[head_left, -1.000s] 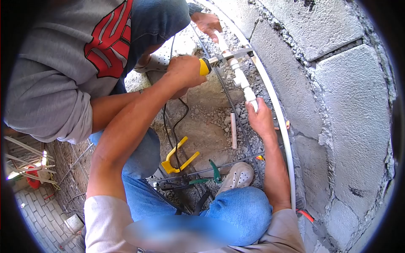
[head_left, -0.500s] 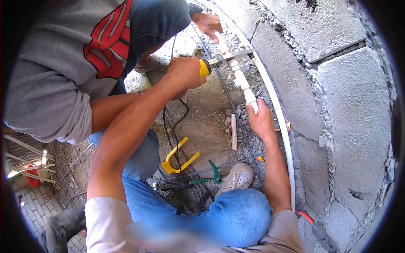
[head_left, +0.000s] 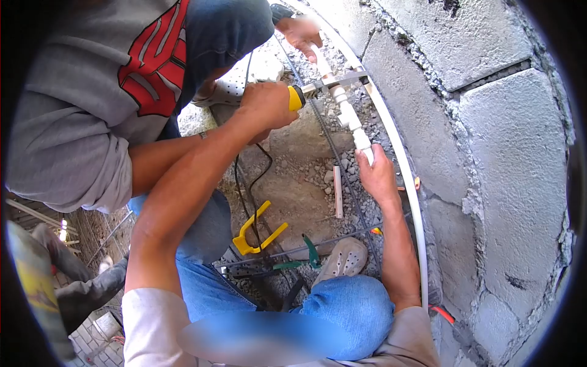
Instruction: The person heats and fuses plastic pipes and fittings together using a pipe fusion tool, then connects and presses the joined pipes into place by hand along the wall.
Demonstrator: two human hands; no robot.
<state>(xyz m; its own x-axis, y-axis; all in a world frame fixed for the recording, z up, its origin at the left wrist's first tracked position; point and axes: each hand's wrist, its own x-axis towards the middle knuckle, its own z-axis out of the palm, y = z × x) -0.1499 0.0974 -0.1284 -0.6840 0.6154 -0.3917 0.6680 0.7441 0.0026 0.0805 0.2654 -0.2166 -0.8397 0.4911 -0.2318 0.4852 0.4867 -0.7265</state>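
My left hand (head_left: 269, 105) is closed around the yellow handle of a pipe welding iron (head_left: 348, 79), whose flat metal plate lies across the pipe line. In my right hand (head_left: 379, 174) is the lower end of a white plastic pipe with a tee fitting (head_left: 350, 117); its upper end meets the iron's plate. On the plate's far side, a co-worker's hand (head_left: 299, 38) grips another white pipe piece (head_left: 320, 60). The co-worker's other hand is mostly hidden behind my left hand. A black cord (head_left: 237, 177) hangs below the handle.
A long white pipe (head_left: 400, 147) curves along the block wall (head_left: 513, 140). On the gravel lie a yellow forked stand (head_left: 244, 244), a short pipe piece (head_left: 338, 192), a green-handled tool (head_left: 312, 251) and steel rods. Another person's legs (head_left: 92, 300) are at lower left.
Both my hands, the iron and the pipe pieces stay almost where they were. At lower left, another person has come further into view.
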